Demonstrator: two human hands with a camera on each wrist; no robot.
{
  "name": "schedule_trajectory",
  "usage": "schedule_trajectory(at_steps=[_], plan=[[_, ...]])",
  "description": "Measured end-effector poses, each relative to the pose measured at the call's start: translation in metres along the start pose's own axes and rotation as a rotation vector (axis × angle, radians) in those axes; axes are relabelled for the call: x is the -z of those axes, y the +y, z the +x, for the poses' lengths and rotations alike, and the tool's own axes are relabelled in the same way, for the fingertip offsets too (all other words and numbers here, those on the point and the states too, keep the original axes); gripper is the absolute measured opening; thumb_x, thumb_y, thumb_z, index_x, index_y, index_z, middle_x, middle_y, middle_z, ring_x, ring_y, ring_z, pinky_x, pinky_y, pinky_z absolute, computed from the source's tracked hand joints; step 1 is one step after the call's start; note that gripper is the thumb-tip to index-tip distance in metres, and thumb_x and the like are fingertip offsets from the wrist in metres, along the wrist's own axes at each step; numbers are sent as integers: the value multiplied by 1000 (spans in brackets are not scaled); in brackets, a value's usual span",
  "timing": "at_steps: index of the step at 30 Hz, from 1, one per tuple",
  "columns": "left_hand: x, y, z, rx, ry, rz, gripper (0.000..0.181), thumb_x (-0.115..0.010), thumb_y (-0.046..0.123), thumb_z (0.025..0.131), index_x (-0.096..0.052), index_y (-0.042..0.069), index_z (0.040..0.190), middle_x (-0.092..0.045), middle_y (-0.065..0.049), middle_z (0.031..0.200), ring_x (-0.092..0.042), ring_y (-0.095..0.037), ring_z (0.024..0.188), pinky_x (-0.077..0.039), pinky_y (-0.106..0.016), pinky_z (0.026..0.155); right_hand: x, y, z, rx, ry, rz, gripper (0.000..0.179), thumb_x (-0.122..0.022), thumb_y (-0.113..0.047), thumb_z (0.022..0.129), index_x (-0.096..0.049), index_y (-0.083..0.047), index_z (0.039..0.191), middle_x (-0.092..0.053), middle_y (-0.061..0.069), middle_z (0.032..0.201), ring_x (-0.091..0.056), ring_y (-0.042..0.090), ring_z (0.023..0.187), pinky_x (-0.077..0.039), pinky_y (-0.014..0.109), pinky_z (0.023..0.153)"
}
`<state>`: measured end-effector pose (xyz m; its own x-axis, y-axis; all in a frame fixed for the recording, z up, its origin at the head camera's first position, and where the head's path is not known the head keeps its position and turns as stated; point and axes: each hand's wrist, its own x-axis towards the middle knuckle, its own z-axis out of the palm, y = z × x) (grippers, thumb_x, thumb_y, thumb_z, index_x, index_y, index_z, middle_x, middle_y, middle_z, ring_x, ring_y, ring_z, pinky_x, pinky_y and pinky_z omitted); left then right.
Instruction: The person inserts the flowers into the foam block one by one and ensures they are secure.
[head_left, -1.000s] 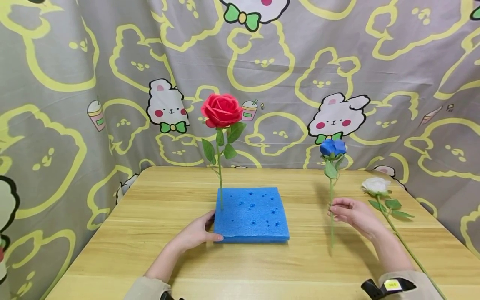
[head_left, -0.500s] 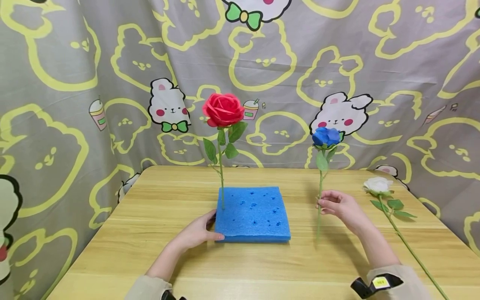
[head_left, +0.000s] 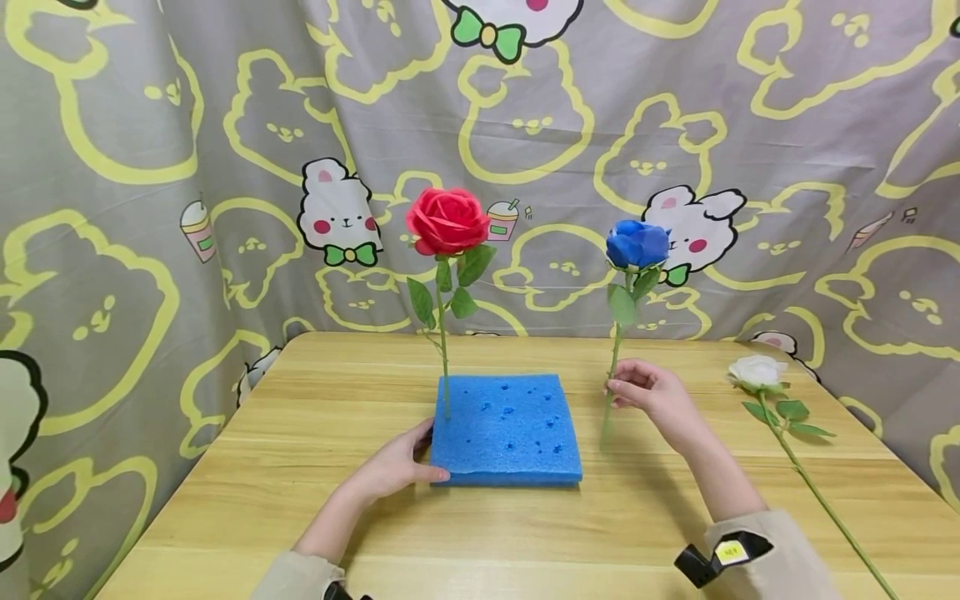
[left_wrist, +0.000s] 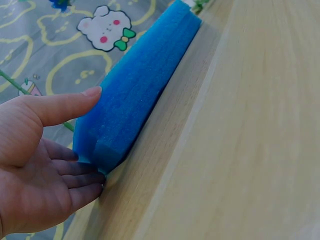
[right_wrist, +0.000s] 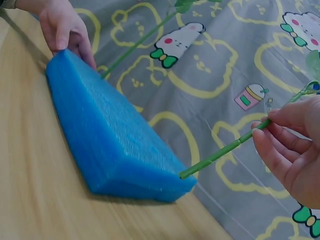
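A blue foam block with several holes in its top lies on the table. My left hand rests against its left front corner, the thumb along the front and the other fingers, fairly straight, at the left side. From the block's left part a red rose stands upright. To the right of the block, my right hand pinches the green stem of a blue rose between thumb and fingers. This rose is held off the table, bloom up and slightly tilted, its stem's lower end apart from the block.
A white rose with a long stem lies at the right side of the wooden table. Behind the table hangs a grey curtain with yellow cartoon outlines.
My right hand has moved left and a little away from me with the blue rose, which is now higher and nearer the foam block. My left hand and the block have stayed put.
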<state>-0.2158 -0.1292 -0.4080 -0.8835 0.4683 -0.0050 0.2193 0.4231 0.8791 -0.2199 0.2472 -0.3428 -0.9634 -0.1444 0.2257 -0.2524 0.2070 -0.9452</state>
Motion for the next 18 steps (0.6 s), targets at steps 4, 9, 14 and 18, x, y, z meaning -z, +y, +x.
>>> schedule_trajectory(at_steps=[4, 9, 14, 18], plan=[[0, 0, 0, 1, 1, 1, 95, -76, 25, 77, -18, -13, 142, -25, -31, 144, -27, -42, 131, -23, -51, 106, -9, -5, 6, 52, 17, 23, 27, -61, -4, 89, -51, 16, 104, -61, 3, 84, -62, 10, 75, -55, 33, 71], [0, 0, -1, 1, 0, 8, 94, -76, 25, 77, -18, -13, 141, -26, -31, 144, -27, -43, 131, -24, -51, 106, -21, -8, 14, 80, 28, 39, 24, -60, -2, 88, -51, 16, 102, -60, 3, 82, -62, 10, 73, -55, 30, 68], [0, 1, -1, 1, 0, 2, 94, -76, 25, 77, -18, -13, 142, -25, -31, 144, -27, -43, 131, -24, -52, 106, -33, -10, 21, 86, 29, 41, 25, -61, -2, 88, -52, 16, 103, -61, 4, 83, -63, 13, 73, -55, 34, 69], [0, 1, -2, 5, 0, -2, 94, -76, 24, 77, -18, -13, 142, -25, -31, 144, -26, -43, 131, -24, -52, 106, -42, -8, 26, 89, 32, 53, 24, -61, -1, 87, -53, 16, 103, -61, 6, 83, -63, 15, 73, -55, 35, 70]])
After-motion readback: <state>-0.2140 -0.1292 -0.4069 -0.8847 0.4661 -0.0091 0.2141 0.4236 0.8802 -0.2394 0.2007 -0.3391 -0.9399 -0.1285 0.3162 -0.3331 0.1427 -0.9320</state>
